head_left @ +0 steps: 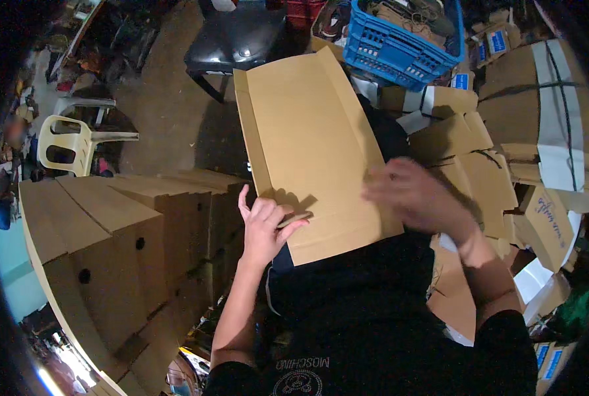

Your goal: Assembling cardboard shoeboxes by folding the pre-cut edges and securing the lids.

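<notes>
I am pinching the lower left flap of the flat cardboard sheet (311,142), mid-frame, with my left hand (264,228); my blurred right hand (416,195) is pressing open-fingered. Creasing evenly along the fold seems wise.

- The left hand (266,228) is curling its fingers, thumb pointing up, on a bare forearm rising from below.
- The right hand (418,196) is lying flat, blurred, wrist bent.

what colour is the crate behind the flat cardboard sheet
Blue. The plastic crate with open lattice sides shows best near the top of the head view, beyond the cardboard sheet.
</notes>
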The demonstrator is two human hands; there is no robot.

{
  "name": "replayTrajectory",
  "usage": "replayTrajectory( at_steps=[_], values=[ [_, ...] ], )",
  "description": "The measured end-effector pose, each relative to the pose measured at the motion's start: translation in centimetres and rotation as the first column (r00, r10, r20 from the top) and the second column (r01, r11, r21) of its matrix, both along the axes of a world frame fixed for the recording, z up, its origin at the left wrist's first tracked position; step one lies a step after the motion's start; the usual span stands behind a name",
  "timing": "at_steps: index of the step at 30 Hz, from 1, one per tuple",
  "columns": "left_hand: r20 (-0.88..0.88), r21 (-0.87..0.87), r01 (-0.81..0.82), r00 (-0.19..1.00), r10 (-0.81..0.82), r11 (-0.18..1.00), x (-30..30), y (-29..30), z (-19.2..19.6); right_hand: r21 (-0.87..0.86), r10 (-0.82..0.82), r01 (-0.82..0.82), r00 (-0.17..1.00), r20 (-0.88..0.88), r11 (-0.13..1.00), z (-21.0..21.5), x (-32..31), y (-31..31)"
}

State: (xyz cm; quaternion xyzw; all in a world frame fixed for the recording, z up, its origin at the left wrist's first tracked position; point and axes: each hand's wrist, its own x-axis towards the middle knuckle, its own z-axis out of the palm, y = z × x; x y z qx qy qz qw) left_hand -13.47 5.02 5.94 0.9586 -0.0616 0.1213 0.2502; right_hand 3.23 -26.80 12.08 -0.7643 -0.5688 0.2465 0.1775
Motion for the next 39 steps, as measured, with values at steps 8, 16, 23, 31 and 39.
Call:
replayTrajectory(
  at_steps=[8,16,23,31,39],
  values=[
    [-0.117,-0.214,-0.111,0.989,0.087,0.970,-0.6,1.1,-1.8,0.203,-0.069,0.056,0.996,0.059,0.978,-0.9,1.5,-2.7],
    [-0.050,-0.138,-0.022,0.999,0.015,0.990,-0.1,0.4,-0.7,0.454,-0.346,0.300,0.938,0.019,0.839,-5.3,0.8,-0.8],
    [-0.100,-0.737,-0.183,0.982,0.162,0.650,0.7,-1.0,0.3,0.489,-0.358,0.260,0.927,0.117,0.833,-4.2,0.6,-0.8],
    [0.166,-0.297,0.150,0.981,-0.103,0.943,2.2,-1.2,0.9,0.428,-0.270,0.125,0.916,0.297,0.895,-3.5,-1.0,-0.2],
    [0.144,-0.076,0.137,0.982,-0.125,0.988,1.5,-2.7,0.1,0.373,-0.175,0.046,0.931,0.320,0.927,-5.2,-2.4,-1.1]
  ],
)
